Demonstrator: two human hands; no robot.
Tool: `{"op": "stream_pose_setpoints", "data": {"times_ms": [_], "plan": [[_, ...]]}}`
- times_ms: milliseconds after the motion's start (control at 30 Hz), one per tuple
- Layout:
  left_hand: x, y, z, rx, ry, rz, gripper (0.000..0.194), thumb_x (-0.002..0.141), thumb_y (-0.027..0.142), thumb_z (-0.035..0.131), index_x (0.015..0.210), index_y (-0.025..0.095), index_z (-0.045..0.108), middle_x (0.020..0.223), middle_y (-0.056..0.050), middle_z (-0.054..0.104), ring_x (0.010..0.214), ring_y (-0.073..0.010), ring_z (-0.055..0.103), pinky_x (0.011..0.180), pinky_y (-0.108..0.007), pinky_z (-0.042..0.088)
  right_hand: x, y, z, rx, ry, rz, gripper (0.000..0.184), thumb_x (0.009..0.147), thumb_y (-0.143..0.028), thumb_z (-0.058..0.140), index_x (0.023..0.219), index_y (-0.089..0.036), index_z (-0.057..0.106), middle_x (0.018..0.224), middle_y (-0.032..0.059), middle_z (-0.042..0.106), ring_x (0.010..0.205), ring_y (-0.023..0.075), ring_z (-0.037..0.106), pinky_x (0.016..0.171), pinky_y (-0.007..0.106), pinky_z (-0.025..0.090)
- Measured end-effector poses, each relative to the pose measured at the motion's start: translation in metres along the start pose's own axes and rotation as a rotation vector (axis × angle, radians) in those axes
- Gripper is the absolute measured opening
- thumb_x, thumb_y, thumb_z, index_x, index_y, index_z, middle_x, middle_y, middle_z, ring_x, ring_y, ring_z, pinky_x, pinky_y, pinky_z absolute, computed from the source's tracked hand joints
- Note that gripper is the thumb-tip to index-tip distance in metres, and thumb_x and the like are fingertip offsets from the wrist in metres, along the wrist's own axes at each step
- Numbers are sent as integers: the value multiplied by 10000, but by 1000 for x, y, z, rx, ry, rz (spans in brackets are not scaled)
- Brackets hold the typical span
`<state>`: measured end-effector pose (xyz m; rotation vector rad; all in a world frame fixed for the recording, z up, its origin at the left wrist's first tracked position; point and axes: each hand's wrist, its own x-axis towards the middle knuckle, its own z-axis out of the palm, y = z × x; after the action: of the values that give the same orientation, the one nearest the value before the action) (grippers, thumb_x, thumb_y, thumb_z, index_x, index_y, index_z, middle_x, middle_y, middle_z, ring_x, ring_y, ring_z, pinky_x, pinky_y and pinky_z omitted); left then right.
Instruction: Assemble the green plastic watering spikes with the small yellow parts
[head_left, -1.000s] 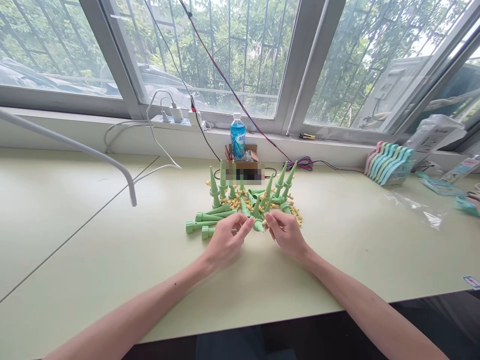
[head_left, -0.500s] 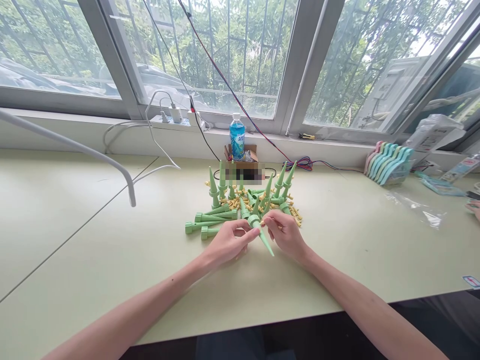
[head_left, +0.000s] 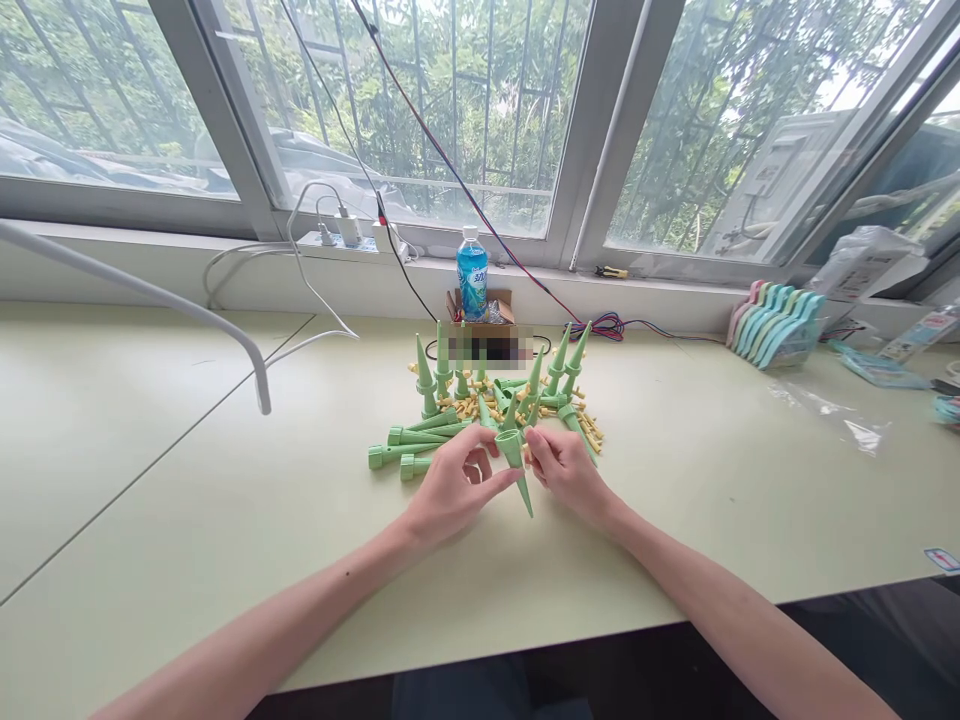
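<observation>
My left hand (head_left: 451, 482) grips a green plastic watering spike (head_left: 513, 455) between thumb and fingers. The spike's round open end faces up and its point slants down toward me. Close beside its right side is my right hand (head_left: 574, 474), thumb and fingers pinched together on a small yellow valve piece (head_left: 527, 453), mostly hidden by the fingertips. Just beyond my hands lies a pile of small yellow pieces (head_left: 471, 408). Several green spikes (head_left: 425, 378) stand upright around the pile, and other spikes (head_left: 409, 453) lie flat to the left.
Behind the pile, a bottle of blue liquid (head_left: 472, 275) stands by a small cardboard box (head_left: 502, 305). A coiled cable (head_left: 606, 326) and a rack of pastel hanger-like pieces (head_left: 776, 322) are at the right. A white tube (head_left: 225, 315) juts in from the left.
My left hand has turned the spike so its open end now faces up toward me and its point hangs more steeply. My right hand stays pinched beside it.
</observation>
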<state>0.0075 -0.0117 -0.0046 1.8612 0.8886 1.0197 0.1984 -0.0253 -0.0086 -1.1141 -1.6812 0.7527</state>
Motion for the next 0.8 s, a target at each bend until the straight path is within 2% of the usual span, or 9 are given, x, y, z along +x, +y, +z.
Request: {"op": "stream_pose_setpoints", "data": {"times_ms": [200,300,367,500,633,733,800], "plan": [[-2,1,1,148,38,282,201,870,194,652,1040,216,547,946,6,511,583,-46,517,511,-184,491,0,-3,1,171,-80,93,552,984,-597,434,596,-203,420,493,-50,379,406,85,368,413,241,301],[-2,0,1,194,19,354,190,900,155,591,1074,225,558,961,-5,513,603,-48,518,518,-175,488,0,-1,1,233,-110,114,545,975,-599,454,606,-199,430,509,-51,384,408,78,350,401,235,289],[-2,0,1,210,8,355,199,904,133,560,1079,228,564,973,-9,518,612,-48,517,535,-177,491,-1,-1,1,246,-121,111,531,976,-591,463,622,-194,456,511,-53,384,410,76,337,398,232,281],[-2,3,1,202,21,238,206,892,162,560,1086,229,538,1004,-13,527,625,-55,527,549,-186,495,0,0,-1,256,-99,68,505,980,-568,479,641,-194,473,507,-59,369,403,77,348,396,231,273],[0,9,0,113,67,54,119,917,307,554,932,197,512,909,-9,549,604,-81,527,501,-193,458,0,0,-1,220,-29,49,507,967,-594,484,644,-205,451,498,-62,371,387,84,376,389,233,295],[2,11,-2,-2,42,-73,327,967,456,486,798,178,519,712,9,530,549,-95,500,471,-198,406,0,1,-2,171,-2,39,514,961,-611,480,647,-205,450,505,-51,411,397,88,396,395,235,312],[4,10,-4,-74,-17,-147,451,982,537,423,741,170,526,592,27,493,469,-88,452,452,-206,377,-1,0,-3,148,-2,21,499,969,-592,481,659,-201,465,518,-44,438,410,88,401,408,234,318]]}}
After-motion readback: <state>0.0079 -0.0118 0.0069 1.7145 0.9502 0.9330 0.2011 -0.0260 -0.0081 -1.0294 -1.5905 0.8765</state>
